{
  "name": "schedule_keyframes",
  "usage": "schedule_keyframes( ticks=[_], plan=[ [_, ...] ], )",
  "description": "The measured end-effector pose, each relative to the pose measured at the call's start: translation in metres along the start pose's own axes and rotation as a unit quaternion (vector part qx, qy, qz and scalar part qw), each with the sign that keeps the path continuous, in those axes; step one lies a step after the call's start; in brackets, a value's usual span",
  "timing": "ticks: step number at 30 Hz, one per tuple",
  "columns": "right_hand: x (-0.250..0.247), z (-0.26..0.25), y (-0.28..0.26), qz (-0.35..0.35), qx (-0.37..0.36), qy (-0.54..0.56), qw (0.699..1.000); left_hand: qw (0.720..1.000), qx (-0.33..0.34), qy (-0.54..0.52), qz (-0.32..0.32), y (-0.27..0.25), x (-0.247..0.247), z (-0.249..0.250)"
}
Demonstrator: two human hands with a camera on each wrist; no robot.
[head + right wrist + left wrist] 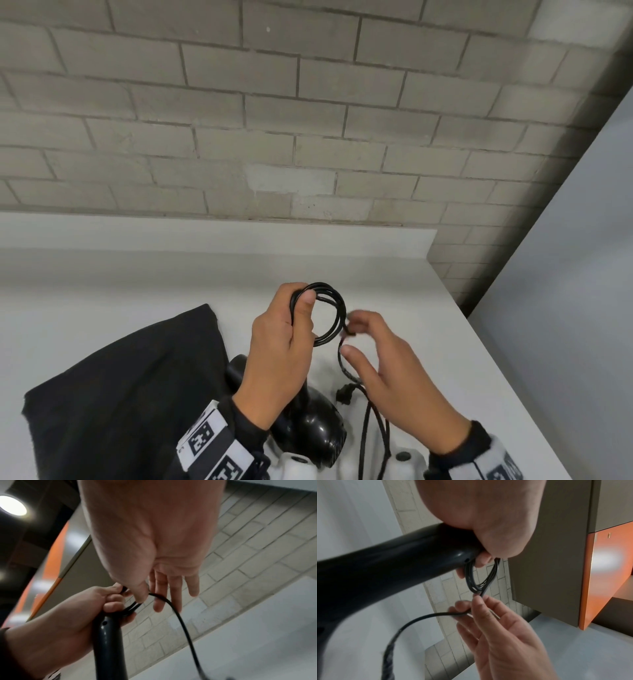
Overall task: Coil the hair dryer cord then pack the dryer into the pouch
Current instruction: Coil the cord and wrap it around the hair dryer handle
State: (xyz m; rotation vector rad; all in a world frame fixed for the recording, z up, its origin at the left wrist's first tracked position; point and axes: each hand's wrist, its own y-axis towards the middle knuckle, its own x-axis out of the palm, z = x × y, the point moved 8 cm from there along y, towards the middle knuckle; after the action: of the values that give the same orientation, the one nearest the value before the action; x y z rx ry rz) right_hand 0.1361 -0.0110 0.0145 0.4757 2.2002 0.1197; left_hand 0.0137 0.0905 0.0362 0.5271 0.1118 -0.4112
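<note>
Coiling is partway: your left hand [277, 346] grips loops, right hand [394, 370] pinches slack cord [346, 366]; pouch [130, 387] waits.

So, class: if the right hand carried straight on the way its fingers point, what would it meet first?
Most likely the coiled cord held in the left hand; the right hand points up-left at those loops, nearly touching, though depth is unclear.
</note>
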Motion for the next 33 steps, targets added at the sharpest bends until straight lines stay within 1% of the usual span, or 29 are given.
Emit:
schedule_keyframes(
  ticks=[1, 2, 5, 6, 7, 10, 14, 17, 20, 22, 24, 28, 30, 33],
  plan=[
    [0.001, -0.005, 0.001, 0.003, -0.009, -0.01, 1.0, 1.0, -0.001, 0.0, 0.003, -0.001, 0.001, 0.0],
    [-0.001, -0.011, 0.002, 0.023, -0.024, -0.017, 0.999, 1.0, -0.002, -0.001, 0.01, 0.0, -0.001, 0.001],
    [-0.016, -0.025, -0.008, 0.12, -0.072, -0.048, 0.989, 1.0, -0.006, 0.005, 0.022, 0.0, 0.0, 0.001],
    [-0.019, -0.03, -0.013, 0.137, -0.092, -0.059, 0.984, 1.0, -0.009, 0.01, 0.024, 0.001, 0.0, 0.001],
    [-0.021, -0.034, -0.016, 0.138, -0.109, -0.064, 0.982, 0.999, -0.013, 0.016, 0.025, 0.002, 0.001, 0.0],
    [-0.026, -0.048, -0.022, 0.11, -0.144, -0.059, 0.982, 0.999, -0.015, 0.041, 0.007, 0.006, 0.005, 0.0],
    [-0.041, -0.061, -0.018, 0.075, -0.164, -0.015, 0.984, 0.998, 0.0, 0.063, -0.02, 0.006, 0.008, 0.005],
    [-0.056, -0.073, -0.009, 0.056, -0.179, 0.034, 0.982, 0.997, 0.052, 0.047, -0.039, 0.003, 0.006, 0.014],
    [-0.07, -0.087, 0.002, 0.041, -0.194, 0.075, 0.977, 0.991, 0.105, 0.035, -0.075, -0.002, 0.009, 0.026],
    [-0.073, -0.092, 0.013, 0.023, -0.181, 0.117, 0.976, 0.988, 0.118, 0.031, -0.091, -0.006, 0.008, 0.029],
    [-0.074, -0.092, 0.024, 0.004, -0.155, 0.164, 0.974, 0.986, 0.124, 0.049, -0.096, -0.009, 0.008, 0.03],
    [-0.069, -0.095, 0.04, -0.022, -0.138, 0.216, 0.966, 0.987, 0.092, 0.108, -0.075, -0.007, 0.012, 0.024],
    [-0.067, -0.089, 0.047, -0.016, -0.119, 0.246, 0.962, 0.988, 0.082, 0.114, -0.067, -0.005, 0.012, 0.022],
    [-0.061, -0.072, 0.06, 0.002, -0.074, 0.28, 0.957, 0.989, 0.085, 0.104, -0.07, -0.003, 0.011, 0.02]
  ],
)
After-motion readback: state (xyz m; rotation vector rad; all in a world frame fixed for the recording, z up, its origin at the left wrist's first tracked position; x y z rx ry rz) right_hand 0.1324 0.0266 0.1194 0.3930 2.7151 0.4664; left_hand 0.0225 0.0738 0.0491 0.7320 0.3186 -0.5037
